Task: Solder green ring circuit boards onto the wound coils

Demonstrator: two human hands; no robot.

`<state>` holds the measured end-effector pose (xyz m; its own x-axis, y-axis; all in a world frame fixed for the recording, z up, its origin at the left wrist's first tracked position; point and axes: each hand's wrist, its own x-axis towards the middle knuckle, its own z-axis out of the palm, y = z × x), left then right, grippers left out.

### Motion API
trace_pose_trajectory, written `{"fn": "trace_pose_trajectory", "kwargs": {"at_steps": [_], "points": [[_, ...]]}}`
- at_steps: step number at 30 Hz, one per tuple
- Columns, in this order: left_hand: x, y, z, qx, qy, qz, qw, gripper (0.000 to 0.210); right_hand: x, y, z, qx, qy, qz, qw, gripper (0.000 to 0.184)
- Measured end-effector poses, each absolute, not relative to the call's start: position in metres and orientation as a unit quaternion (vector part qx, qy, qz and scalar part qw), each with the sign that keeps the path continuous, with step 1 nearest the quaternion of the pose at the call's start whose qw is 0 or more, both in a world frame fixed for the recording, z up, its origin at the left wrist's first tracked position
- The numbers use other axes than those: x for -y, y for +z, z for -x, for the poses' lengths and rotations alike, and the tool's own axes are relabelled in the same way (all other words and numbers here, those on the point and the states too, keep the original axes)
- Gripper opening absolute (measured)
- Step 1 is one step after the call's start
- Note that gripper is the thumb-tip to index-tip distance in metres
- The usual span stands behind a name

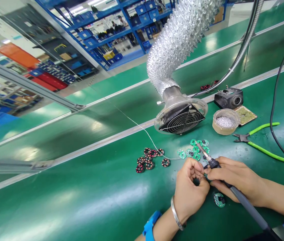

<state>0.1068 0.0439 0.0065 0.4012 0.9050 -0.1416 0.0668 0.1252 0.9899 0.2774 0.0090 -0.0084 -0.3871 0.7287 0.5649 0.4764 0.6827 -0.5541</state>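
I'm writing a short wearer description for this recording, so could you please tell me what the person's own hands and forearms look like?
Both the left hand and right hand are ungloved, with no sleeve visible on either forearm. The left wrist wears a narrow silver-coloured bangle; farther up sits a chunky bright-blue band, possibly a watch. No jewellery shows on the right wrist.

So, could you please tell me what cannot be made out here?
In the head view:
Whatever the left hand may grip: hidden by its curled fingers.
Soldering iron: partly covered by right hand; cord cut by bottom edge.
Green circuit boards: markings too small.
Blue shelving: contents blurred.
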Motion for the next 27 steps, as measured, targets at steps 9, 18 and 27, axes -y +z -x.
{"fn": "trace_pose_trajectory", "kwargs": {"at_steps": [9, 18, 27], "points": [[-0.0445, 0.0065, -0.1037, -0.425, 0.327, -0.558, 0.634, 0.024, -0.0124, -0.0005, -0.2813, 0.799, 0.193, 0.383, 0.422, 0.025], [-0.0465, 0.0061, -0.1013, -0.42, 0.324, -0.514, 0.674, 0.024, -0.013, -0.0008, -0.2816, 0.792, 0.212, 0.393, 0.416, 0.026], [-0.0446, 0.0068, -0.1012, -0.415, 0.332, -0.514, 0.673, 0.025, -0.013, -0.0025, -0.2824, 0.791, 0.213, 0.392, 0.419, 0.029]]}}
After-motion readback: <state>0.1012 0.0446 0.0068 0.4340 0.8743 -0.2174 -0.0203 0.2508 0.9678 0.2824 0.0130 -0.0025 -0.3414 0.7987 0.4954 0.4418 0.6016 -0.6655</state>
